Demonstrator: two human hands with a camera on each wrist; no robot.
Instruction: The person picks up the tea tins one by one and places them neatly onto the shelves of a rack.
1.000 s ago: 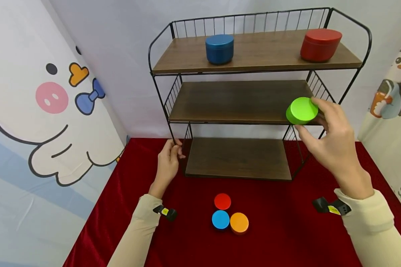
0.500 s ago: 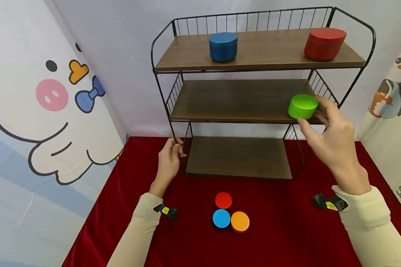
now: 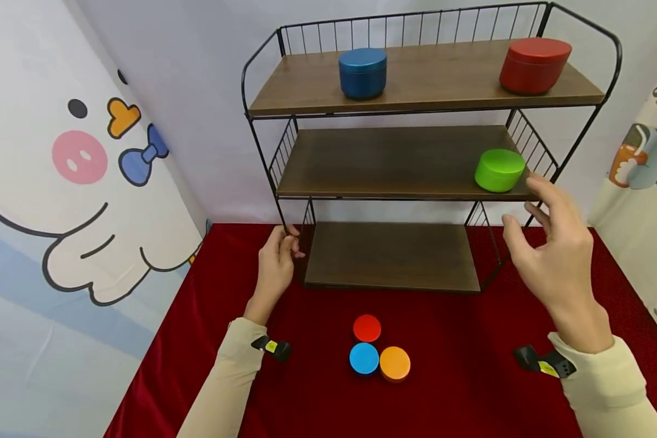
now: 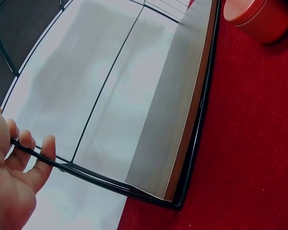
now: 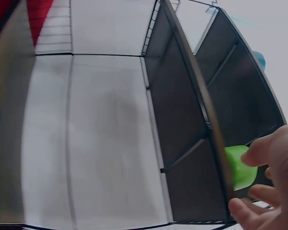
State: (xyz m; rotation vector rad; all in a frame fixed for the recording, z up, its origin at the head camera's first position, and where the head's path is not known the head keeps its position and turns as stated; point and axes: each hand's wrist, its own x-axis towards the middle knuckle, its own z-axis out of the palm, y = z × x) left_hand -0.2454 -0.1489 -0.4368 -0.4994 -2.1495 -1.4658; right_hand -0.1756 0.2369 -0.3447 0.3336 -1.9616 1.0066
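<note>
A green round tin (image 3: 499, 171) stands upright on the right end of the middle shelf of a black wire rack (image 3: 394, 196) with brown boards. Just right of and below the tin, my right hand (image 3: 558, 255) is apart from it, thumb and fingers spread with nothing between them. In the right wrist view the tin (image 5: 241, 167) is partly hidden by the fingers and the shelf edge. My left hand (image 3: 276, 258) grips the rack's left front post low down. The left wrist view shows that hand (image 4: 19, 167) with its fingers around the black wire.
On the top shelf stand a blue tin (image 3: 363, 73) and a red tin (image 3: 535, 66). Red (image 3: 367, 328), light blue (image 3: 364, 358) and orange (image 3: 395, 364) round tins sit close together on the red cloth (image 3: 460, 365) before the rack. A wall with printed cartoons (image 3: 82, 158) rises at left.
My right hand set the green tin down on the middle shelf, let go of it and drew back to the lower right. My left hand kept its grip on the rack.
</note>
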